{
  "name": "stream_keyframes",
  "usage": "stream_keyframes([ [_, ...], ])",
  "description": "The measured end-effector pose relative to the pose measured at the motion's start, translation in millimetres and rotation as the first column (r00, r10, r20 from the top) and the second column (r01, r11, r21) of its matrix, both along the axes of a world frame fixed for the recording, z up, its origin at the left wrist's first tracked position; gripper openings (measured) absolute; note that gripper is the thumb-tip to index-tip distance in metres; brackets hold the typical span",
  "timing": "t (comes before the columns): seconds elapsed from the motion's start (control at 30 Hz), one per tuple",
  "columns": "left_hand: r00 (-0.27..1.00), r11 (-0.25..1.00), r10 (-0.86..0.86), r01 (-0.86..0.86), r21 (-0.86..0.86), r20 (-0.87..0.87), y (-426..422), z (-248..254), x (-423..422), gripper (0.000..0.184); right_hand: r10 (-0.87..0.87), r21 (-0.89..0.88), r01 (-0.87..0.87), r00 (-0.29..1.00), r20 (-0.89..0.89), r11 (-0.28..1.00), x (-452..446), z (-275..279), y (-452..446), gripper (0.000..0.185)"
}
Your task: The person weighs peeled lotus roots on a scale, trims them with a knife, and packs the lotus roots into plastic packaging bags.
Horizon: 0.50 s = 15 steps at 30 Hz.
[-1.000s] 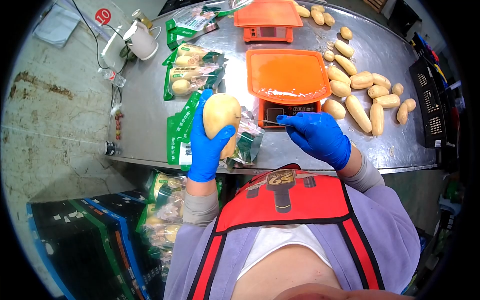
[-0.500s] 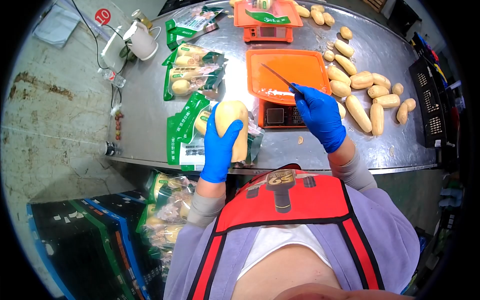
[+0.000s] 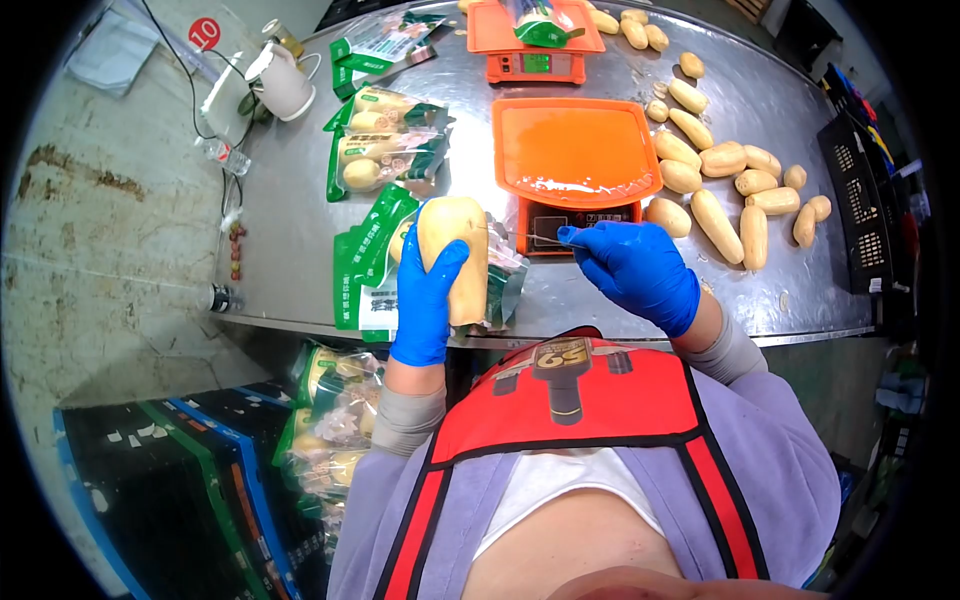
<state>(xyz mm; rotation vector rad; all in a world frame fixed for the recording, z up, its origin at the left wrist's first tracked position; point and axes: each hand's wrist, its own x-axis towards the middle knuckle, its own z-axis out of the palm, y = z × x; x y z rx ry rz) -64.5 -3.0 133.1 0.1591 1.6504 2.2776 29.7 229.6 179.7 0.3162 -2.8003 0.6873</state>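
A pale root piece (image 3: 455, 255) is gripped by the left hand (image 3: 430, 298); a knife (image 3: 520, 238) is gripped by the right hand (image 3: 640, 275).

We read a white "10" on the round red sign (image 3: 204, 34) on the pale wall (image 3: 110, 215). We see Chinese characters on the green-and-white plastic bag (image 3: 352, 262) and bold gold characters on the red black-trimmed apron (image 3: 500, 412), neither surely legible.
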Motion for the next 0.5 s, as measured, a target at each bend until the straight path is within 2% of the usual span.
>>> stream_keyframes([
  [0.07,1.000,1.000,0.000,-0.001,-0.018,-0.028,-0.1,0.6,-0.4,0.062,-0.013,-0.048,0.012,0.999,-0.031,0.999,-0.8,-0.5,-2.2,0.011],
  [0.2,0.986,0.996,-0.005,-0.010,-0.090,-0.164,0.7,-1.3,-1.8,0.068,-0.013,-0.040,0.012,1.000,-0.017,0.999,-1.4,-2.4,-1.8,0.011],
  [0.27,0.977,0.993,0.006,-0.031,-0.115,-0.215,1.9,-1.7,-1.5,0.070,-0.021,0.045,0.020,1.000,0.014,0.999,-1.4,-4.4,-0.1,0.019],
  [0.33,0.961,0.977,0.024,-0.081,-0.198,-0.276,3.8,2.3,0.2,0.071,-0.040,0.066,0.039,0.999,0.010,0.997,-3.0,-7.2,-1.0,0.019],
  [0.47,0.950,0.968,0.032,-0.107,-0.227,-0.311,6.3,4.3,0.9,0.070,-0.113,0.066,0.112,0.994,0.007,0.991,-8.9,-13.4,-4.3,0.020],
  [0.5,0.961,0.973,0.048,-0.106,-0.205,-0.272,6.7,3.4,0.5,0.069,-0.113,0.066,0.112,0.994,0.008,0.992,-9.9,-15.7,-5.8,0.020],
])
